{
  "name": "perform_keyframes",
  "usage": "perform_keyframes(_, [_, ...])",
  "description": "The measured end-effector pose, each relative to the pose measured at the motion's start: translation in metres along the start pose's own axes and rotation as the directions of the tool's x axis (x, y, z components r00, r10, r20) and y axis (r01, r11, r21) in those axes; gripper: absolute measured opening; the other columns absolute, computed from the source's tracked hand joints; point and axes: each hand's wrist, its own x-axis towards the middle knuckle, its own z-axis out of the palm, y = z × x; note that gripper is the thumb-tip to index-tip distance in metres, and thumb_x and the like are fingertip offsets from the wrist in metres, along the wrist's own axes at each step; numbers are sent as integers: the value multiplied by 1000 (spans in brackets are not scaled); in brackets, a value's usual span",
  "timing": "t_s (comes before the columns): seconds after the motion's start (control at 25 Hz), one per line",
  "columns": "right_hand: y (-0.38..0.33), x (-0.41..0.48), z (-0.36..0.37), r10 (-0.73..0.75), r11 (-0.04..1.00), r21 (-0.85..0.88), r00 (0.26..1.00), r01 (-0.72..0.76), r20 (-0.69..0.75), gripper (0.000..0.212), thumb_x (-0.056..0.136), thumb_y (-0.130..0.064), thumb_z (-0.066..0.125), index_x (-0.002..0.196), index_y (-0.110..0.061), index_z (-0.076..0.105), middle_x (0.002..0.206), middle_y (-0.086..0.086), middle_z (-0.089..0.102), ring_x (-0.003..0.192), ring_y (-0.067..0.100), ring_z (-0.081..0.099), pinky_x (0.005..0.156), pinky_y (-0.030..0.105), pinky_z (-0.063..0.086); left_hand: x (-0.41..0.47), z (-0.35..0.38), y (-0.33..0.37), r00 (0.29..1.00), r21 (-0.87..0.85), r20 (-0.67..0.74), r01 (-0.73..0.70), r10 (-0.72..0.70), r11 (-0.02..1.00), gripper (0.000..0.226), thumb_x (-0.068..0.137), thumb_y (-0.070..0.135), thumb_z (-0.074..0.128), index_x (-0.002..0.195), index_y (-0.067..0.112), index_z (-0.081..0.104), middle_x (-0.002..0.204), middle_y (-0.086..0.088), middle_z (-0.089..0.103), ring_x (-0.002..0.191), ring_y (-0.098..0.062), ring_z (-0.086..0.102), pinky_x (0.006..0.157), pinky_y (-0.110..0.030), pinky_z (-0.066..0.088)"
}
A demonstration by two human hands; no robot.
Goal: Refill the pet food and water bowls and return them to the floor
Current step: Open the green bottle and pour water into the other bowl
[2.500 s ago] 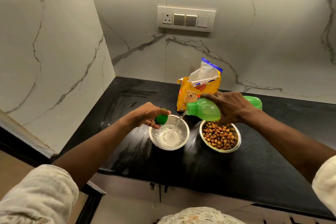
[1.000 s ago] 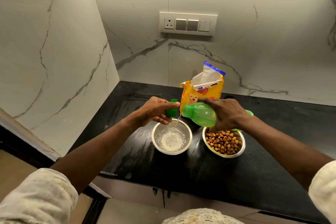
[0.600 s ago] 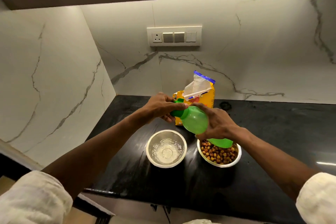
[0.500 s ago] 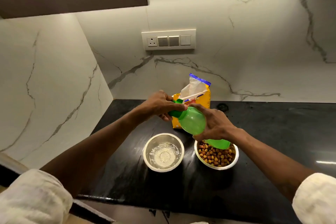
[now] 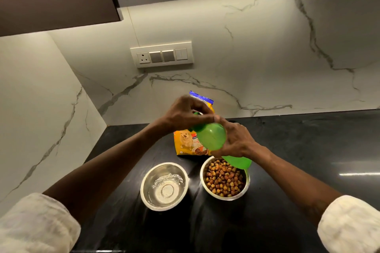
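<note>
Both hands (image 5: 236,139) grip one bottle (image 5: 211,137); two bowls (image 5: 164,186).

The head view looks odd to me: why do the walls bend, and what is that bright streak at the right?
Head view: a wide-angle lens bows the walls and stretches the sleeves; the streak is glare on the glossy black counter; the left hand is slightly motion-blurred.
</note>
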Motion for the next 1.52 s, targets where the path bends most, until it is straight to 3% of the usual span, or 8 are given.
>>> perform_keyframes(0.08, [7, 0, -4, 25, 1000, 3, 999, -25, -28, 116, 52, -63, 88, 151, -46, 31, 97, -5, 68, 81, 18, 62, 78, 32, 51, 15, 2, -4, 978, 160, -184, 125, -95, 979, 43, 92, 53, 71, 96, 13, 83, 87, -4, 81, 83, -19, 78, 70, -31, 62])
perform_keyframes(0.2, [16, 3, -10, 37, 999, 15, 999, -36, -36, 117, 50, -63, 88, 151, -46, 30, 102, -2, 70, 84, 20, 64, 81, 34, 53, 28, 4, -1, 858, 202, 67, 488, -509, 849, 76, 99, 67, 48, 96, -4, 76, 82, -20, 79, 69, -32, 79, 68, -39, 67])
perform_keyframes(0.44, [31, 7, -13, 39, 999, -2, 997, -39, -66, 115, 50, -64, 86, 149, -50, 29, 99, -2, 70, 81, 21, 66, 81, 38, 58, 42, -15, -2, 923, 26, 366, 114, -116, 993, 25, 85, 18, 85, 110, 17, 82, 119, -6, 78, 115, -24, 71, 97, -39, 60])
perform_keyframes(0.72, [42, 21, -17, -7, 1000, -18, 996, 6, -94, 116, 54, -59, 88, 154, -42, 30, 102, 1, 70, 78, 19, 63, 78, 36, 57, 63, 6, 4, 810, 117, 142, 557, -569, 823, 67, 88, 63, 69, 109, 0, 75, 86, -22, 79, 71, -30, 80, 72, -41, 68])
perform_keyframes(0.96, [65, 31, -20, -14, 999, -41, 991, 9, -129, 116, 54, -63, 89, 153, -37, 33, 101, 4, 71, 77, 20, 63, 75, 37, 59, 73, 7, 14, 962, 287, 245, 47, -121, 957, 39, 80, 36, 88, 117, 27, 79, 134, -3, 71, 120, -22, 66, 98, -41, 56])
perform_keyframes(1.2, [86, 55, -20, -22, 999, -41, 982, 15, -186, 122, 53, -63, 89, 154, -38, 25, 111, 7, 72, 87, 25, 68, 78, 39, 60, 115, 27, 13, 900, 245, -8, 424, -435, 872, 58, 88, 59, 72, 94, 1, 77, 75, -12, 79, 59, -21, 77, 52, -24, 60])
perform_keyframes(1.4, [112, 75, -20, 13, 999, 47, 982, -4, -189, 118, 51, -61, 91, 151, -33, 35, 114, 5, 73, 92, 24, 71, 81, 39, 61, 144, 32, 18, 954, 584, 281, -83, -105, 807, 35, 81, 5, 81, 112, 22, 82, 134, -6, 71, 120, -28, 62, 91, -32, 49])
perform_keyframes(1.52, [124, 88, -20, 26, 985, 174, 983, 6, -182, 111, 52, -52, 95, 145, -28, 40, 119, 4, 71, 99, 23, 70, 85, 42, 61, 165, 36, 11, 959, 464, 281, -121, -17, 877, 39, 82, 19, 85, 121, 19, 78, 142, -6, 67, 125, -23, 64, 96, -30, 47])
